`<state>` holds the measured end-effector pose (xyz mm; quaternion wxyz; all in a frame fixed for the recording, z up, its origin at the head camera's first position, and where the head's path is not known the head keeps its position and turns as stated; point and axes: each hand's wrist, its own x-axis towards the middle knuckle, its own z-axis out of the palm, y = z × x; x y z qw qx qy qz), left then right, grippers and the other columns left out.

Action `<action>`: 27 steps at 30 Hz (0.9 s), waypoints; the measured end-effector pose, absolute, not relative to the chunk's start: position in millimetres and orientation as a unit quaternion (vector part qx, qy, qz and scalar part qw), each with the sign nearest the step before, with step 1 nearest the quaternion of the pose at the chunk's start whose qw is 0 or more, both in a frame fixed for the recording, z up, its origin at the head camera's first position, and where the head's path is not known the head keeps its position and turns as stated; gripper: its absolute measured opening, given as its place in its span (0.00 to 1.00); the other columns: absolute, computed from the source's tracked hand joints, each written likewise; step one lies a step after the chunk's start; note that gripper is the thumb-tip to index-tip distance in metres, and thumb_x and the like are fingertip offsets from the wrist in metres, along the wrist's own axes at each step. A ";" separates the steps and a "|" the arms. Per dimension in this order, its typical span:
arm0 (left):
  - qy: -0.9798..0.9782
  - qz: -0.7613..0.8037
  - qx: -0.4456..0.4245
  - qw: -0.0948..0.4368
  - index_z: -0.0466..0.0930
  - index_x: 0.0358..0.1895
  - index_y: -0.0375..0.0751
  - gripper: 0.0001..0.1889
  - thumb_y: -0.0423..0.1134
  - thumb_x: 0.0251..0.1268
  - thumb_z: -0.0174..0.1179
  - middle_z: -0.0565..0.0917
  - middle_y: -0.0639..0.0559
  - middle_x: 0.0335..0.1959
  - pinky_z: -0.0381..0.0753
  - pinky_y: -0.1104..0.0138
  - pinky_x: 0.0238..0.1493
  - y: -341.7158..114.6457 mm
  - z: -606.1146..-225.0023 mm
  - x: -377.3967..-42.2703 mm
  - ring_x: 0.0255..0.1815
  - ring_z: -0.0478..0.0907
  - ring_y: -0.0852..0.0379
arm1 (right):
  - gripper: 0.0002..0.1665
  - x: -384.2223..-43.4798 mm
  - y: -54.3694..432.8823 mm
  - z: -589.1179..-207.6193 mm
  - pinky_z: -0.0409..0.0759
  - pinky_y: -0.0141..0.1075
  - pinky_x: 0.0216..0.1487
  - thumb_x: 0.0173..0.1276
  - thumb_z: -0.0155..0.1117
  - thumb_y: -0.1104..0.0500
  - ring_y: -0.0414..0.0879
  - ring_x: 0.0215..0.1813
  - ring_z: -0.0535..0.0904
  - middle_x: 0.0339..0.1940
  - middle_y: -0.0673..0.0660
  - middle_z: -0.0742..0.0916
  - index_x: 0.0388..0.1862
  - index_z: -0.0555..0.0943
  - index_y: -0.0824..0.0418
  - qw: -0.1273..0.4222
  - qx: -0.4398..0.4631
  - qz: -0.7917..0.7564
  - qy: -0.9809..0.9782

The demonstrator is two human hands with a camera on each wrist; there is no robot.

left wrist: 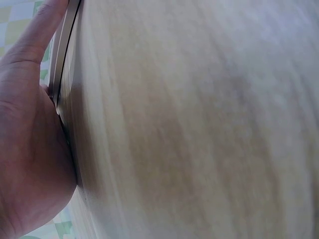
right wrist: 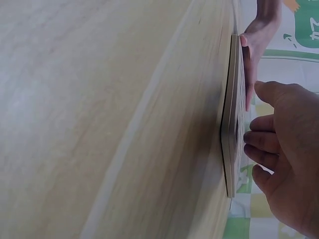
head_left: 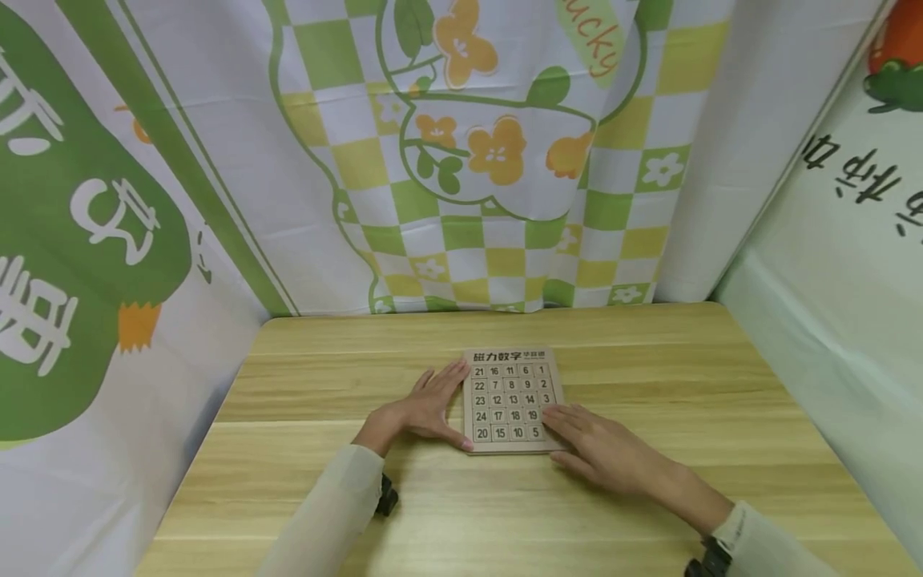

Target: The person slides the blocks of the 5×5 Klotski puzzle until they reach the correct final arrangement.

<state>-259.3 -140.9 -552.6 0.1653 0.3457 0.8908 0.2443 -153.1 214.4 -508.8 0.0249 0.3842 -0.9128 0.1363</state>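
Observation:
A square wooden sliding number puzzle point(head_left: 508, 393) lies flat on the table, its numbered tiles set in rows under a printed Chinese heading. Along its left side my left hand point(head_left: 427, 409) is spread, fingertips at the upper left edge and thumb at the lower left corner. My right hand point(head_left: 609, 449) reaches in from the right, with fingertips over the tiles near the lower right edge. Those fingers hide the last tiles of the two bottom rows. In the right wrist view, the puzzle's side edge point(right wrist: 228, 124) shows beside the loosely bent fingers point(right wrist: 261, 142).
The wood-grain table point(head_left: 324, 385) extends around the puzzle on all sides. Behind it hangs a checked curtain point(head_left: 497, 240) with flowers, and printed cloths point(head_left: 216, 320) flank both sides. A dark strap device point(head_left: 387, 495) sits on the left wrist, another point(head_left: 710, 558) on the right.

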 end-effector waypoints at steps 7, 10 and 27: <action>0.891 0.244 0.346 0.166 0.33 0.88 0.44 0.79 0.83 0.43 0.70 0.32 0.45 0.89 0.27 0.38 0.84 -142.4 -556.1 -260.3 0.89 0.31 0.46 | 0.35 -154.2 202.6 -504.0 0.73 0.59 0.74 0.79 0.65 0.46 0.63 0.76 0.74 0.75 0.66 0.79 0.74 0.75 0.68 0.027 0.405 0.141 -0.903; 0.892 0.242 0.348 0.158 0.34 0.88 0.43 0.79 0.83 0.43 0.70 0.33 0.44 0.89 0.29 0.37 0.84 -142.6 -558.6 -260.8 0.89 0.31 0.45 | 0.35 -154.1 194.3 -503.0 0.74 0.58 0.74 0.79 0.66 0.46 0.62 0.76 0.74 0.75 0.66 0.79 0.75 0.76 0.67 0.021 0.412 0.147 -0.899; 0.900 0.217 0.344 0.154 0.32 0.88 0.47 0.79 0.85 0.42 0.68 0.31 0.49 0.89 0.28 0.41 0.85 -142.0 -569.9 -266.5 0.89 0.30 0.50 | 0.35 -152.3 149.5 -508.3 0.70 0.57 0.78 0.82 0.60 0.43 0.57 0.79 0.72 0.79 0.60 0.76 0.78 0.74 0.62 -0.010 0.470 0.133 -0.872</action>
